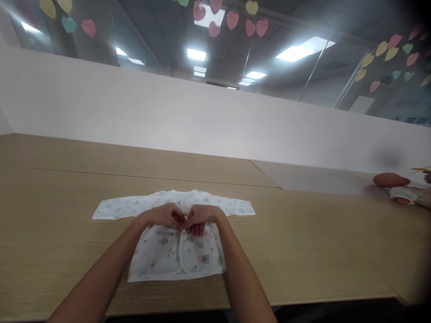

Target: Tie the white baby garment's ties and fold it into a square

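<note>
A white baby shirt with small green and pink prints lies face up on the table, its sleeves stretched out to both sides. Its front opening runs down the middle, one rounded edge lapping near the other. My left hand is closed in a pinch on the shirt's front edge, at mid chest. Right beside it, fingertips touching or nearly so, my right hand pinches the same front edge with its fingers curled. Whatever fastening sits between the fingertips is hidden.
The wooden table spreads out on both sides, with its front edge near my forearms. At the far right stand a brown rounded object and part of another person's hand. A white wall rises behind, below glass with paper hearts.
</note>
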Tool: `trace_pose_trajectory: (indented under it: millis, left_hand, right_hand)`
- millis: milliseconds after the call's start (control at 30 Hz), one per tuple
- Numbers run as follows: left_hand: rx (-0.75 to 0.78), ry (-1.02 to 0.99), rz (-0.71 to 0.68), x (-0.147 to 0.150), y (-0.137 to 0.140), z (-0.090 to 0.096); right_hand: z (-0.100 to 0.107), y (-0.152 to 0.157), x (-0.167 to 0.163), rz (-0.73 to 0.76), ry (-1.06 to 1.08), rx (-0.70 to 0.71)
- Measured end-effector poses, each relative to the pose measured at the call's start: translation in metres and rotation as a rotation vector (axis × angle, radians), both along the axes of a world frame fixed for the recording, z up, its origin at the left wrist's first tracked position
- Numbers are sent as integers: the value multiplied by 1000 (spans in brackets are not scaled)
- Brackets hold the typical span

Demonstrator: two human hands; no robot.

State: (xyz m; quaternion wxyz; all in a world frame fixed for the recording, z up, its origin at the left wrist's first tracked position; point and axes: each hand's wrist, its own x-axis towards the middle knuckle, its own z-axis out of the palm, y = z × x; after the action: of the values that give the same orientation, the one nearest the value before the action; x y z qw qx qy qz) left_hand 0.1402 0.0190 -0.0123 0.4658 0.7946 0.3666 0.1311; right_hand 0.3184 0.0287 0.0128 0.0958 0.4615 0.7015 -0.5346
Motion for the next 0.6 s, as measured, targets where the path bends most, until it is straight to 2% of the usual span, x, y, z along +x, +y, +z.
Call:
trace_pose_trajectory:
  millis: [333, 600]
  left_hand:
    - [116, 166, -44, 7, -4, -2]
    - [-4, 48, -84, 2, -1, 0]
  right_hand:
    - [-3, 6, 10, 23, 81, -63]
    - [-6, 11, 16, 90, 191, -75]
